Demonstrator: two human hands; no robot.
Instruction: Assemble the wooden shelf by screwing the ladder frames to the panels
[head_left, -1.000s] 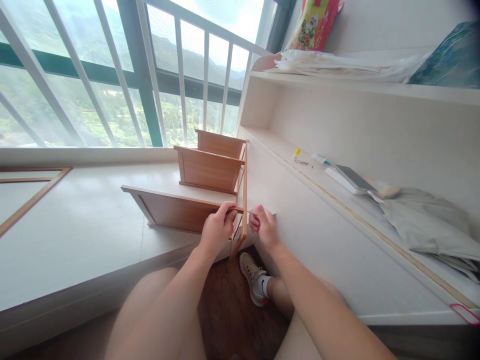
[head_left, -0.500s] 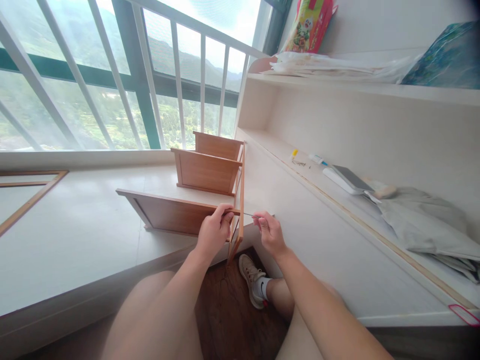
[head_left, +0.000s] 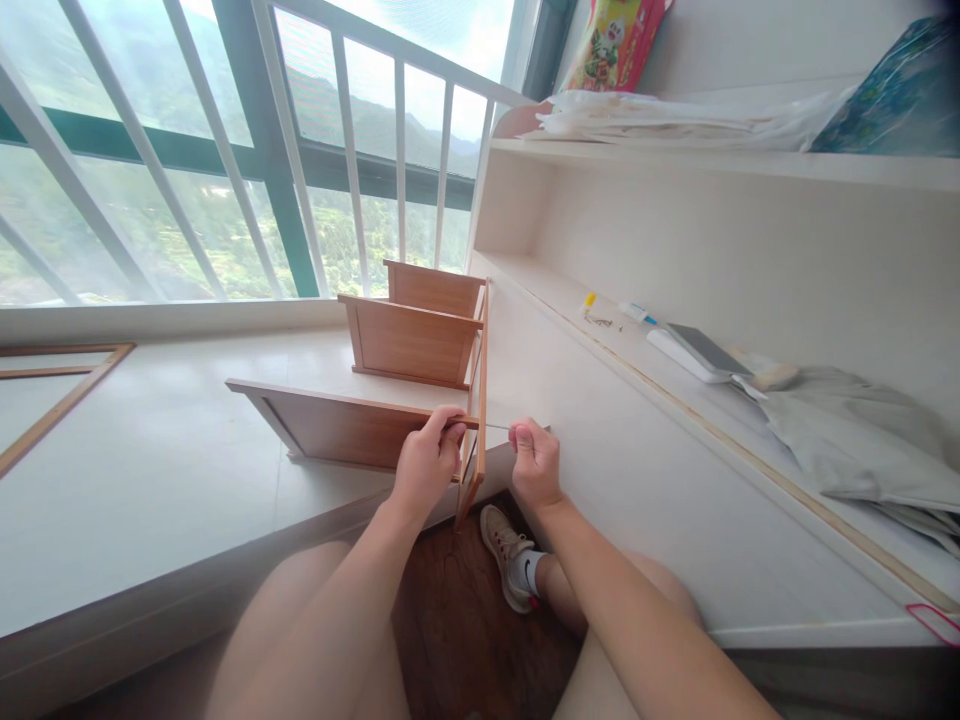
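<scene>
My left hand is closed around the end of the nearest brown wooden panel, where it meets a long upright wooden frame. My right hand makes a fist on the other side of that frame. From it a thin metal rod runs level to the frame, opposite my left fingers; its grip end is hidden in the fist. Farther back, a second wooden panel and a third panel stand out from the same frame.
A white ledge holds these panels, with another wooden frame lying at left. On the right-hand shelf are small screws, a yellow-capped item, a phone-like device and grey cloth. A railing stands before the window.
My right hand has turned at the wrist, its fingers now curled into a tighter fist round the rod. My left hand keeps its hold on the panel. The view has shifted slightly.
</scene>
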